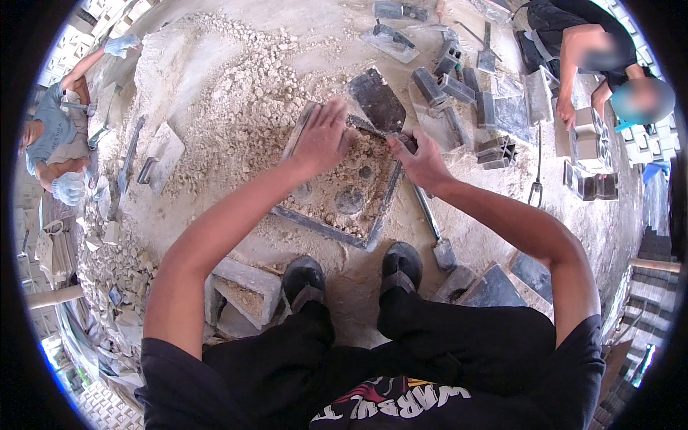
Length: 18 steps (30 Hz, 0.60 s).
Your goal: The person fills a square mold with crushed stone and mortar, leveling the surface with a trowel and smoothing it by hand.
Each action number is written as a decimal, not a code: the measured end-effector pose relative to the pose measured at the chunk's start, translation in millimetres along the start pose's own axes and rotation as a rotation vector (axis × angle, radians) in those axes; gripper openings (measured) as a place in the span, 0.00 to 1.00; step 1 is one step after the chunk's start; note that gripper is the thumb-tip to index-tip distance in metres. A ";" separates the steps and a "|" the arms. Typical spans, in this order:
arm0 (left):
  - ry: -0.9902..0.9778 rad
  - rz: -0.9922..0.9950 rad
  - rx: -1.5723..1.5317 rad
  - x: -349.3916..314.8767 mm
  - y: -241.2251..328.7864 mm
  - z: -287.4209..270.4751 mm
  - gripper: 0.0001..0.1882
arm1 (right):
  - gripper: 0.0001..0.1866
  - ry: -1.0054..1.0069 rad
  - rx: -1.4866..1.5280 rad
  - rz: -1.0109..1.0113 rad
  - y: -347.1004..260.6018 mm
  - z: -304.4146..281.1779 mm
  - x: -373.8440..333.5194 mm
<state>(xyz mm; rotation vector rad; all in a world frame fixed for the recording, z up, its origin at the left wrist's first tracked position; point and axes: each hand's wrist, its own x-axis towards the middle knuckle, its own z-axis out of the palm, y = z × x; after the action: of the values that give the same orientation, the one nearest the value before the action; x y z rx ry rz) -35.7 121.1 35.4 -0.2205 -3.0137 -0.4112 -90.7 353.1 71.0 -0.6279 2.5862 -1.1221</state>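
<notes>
A shallow dark-rimmed frame (pixel 326 231) lies in front of my feet, filled with pale crumbly sand (pixel 373 188). Several round dark spots show in the fill, the largest a disc (pixel 350 201). My left hand (pixel 322 142) rests at the frame's far left part, fingers stretched out and dusty. At the far right corner my right hand (pixel 421 159) is closed round the dark handle of a hand tool (pixel 406 141). A thin dark edge runs from it toward my left fingers; the tool's exact kind is unclear. Just beyond lies a dusty dark square plate (pixel 377 100).
Loose rubble (pixel 244 89) spreads at far left. A trowel (pixel 163 158) lies left, a small shovel (pixel 444 252) right of the frame. Metal blocks (pixel 453 87) sit at far right. A gloved person (pixel 61 132) is left; another person (pixel 584 54) handles a mould (pixel 591 140) at right.
</notes>
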 end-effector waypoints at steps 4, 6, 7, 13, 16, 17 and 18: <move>0.048 0.129 -0.109 -11.8 31.0 17.9 0.36 | 0.28 0.054 0.022 0.032 0.9 -3.1 5.6; 0.069 0.187 -0.116 -11.5 43.3 24.4 0.36 | 0.28 0.082 0.027 0.024 3.3 -5.7 10.9; 0.062 0.216 -0.095 -9.9 48.6 25.5 0.36 | 0.29 0.078 0.035 0.029 3.7 -7.9 14.0; -0.001 0.026 0.057 12.3 19.7 3.8 0.38 | 0.31 0.116 -0.043 0.060 11.0 -8.2 19.2; 0.048 -0.037 0.072 8.5 34.5 14.2 0.38 | 0.31 0.138 -0.024 0.083 15.8 -8.9 14.9; 0.034 -0.013 0.074 5.0 48.2 17.2 0.38 | 0.30 0.149 -0.009 0.088 16.9 -10.9 13.2; 0.030 0.043 0.041 1.9 61.9 21.2 0.38 | 0.31 0.147 -0.018 0.080 17.1 -13.4 12.2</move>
<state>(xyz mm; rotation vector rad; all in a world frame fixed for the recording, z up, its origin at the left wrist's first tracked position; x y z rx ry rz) -29.5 186.1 31.3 -0.2729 -2.9792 -0.3460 -111.6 366.1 66.6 -0.4566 2.7210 -1.1611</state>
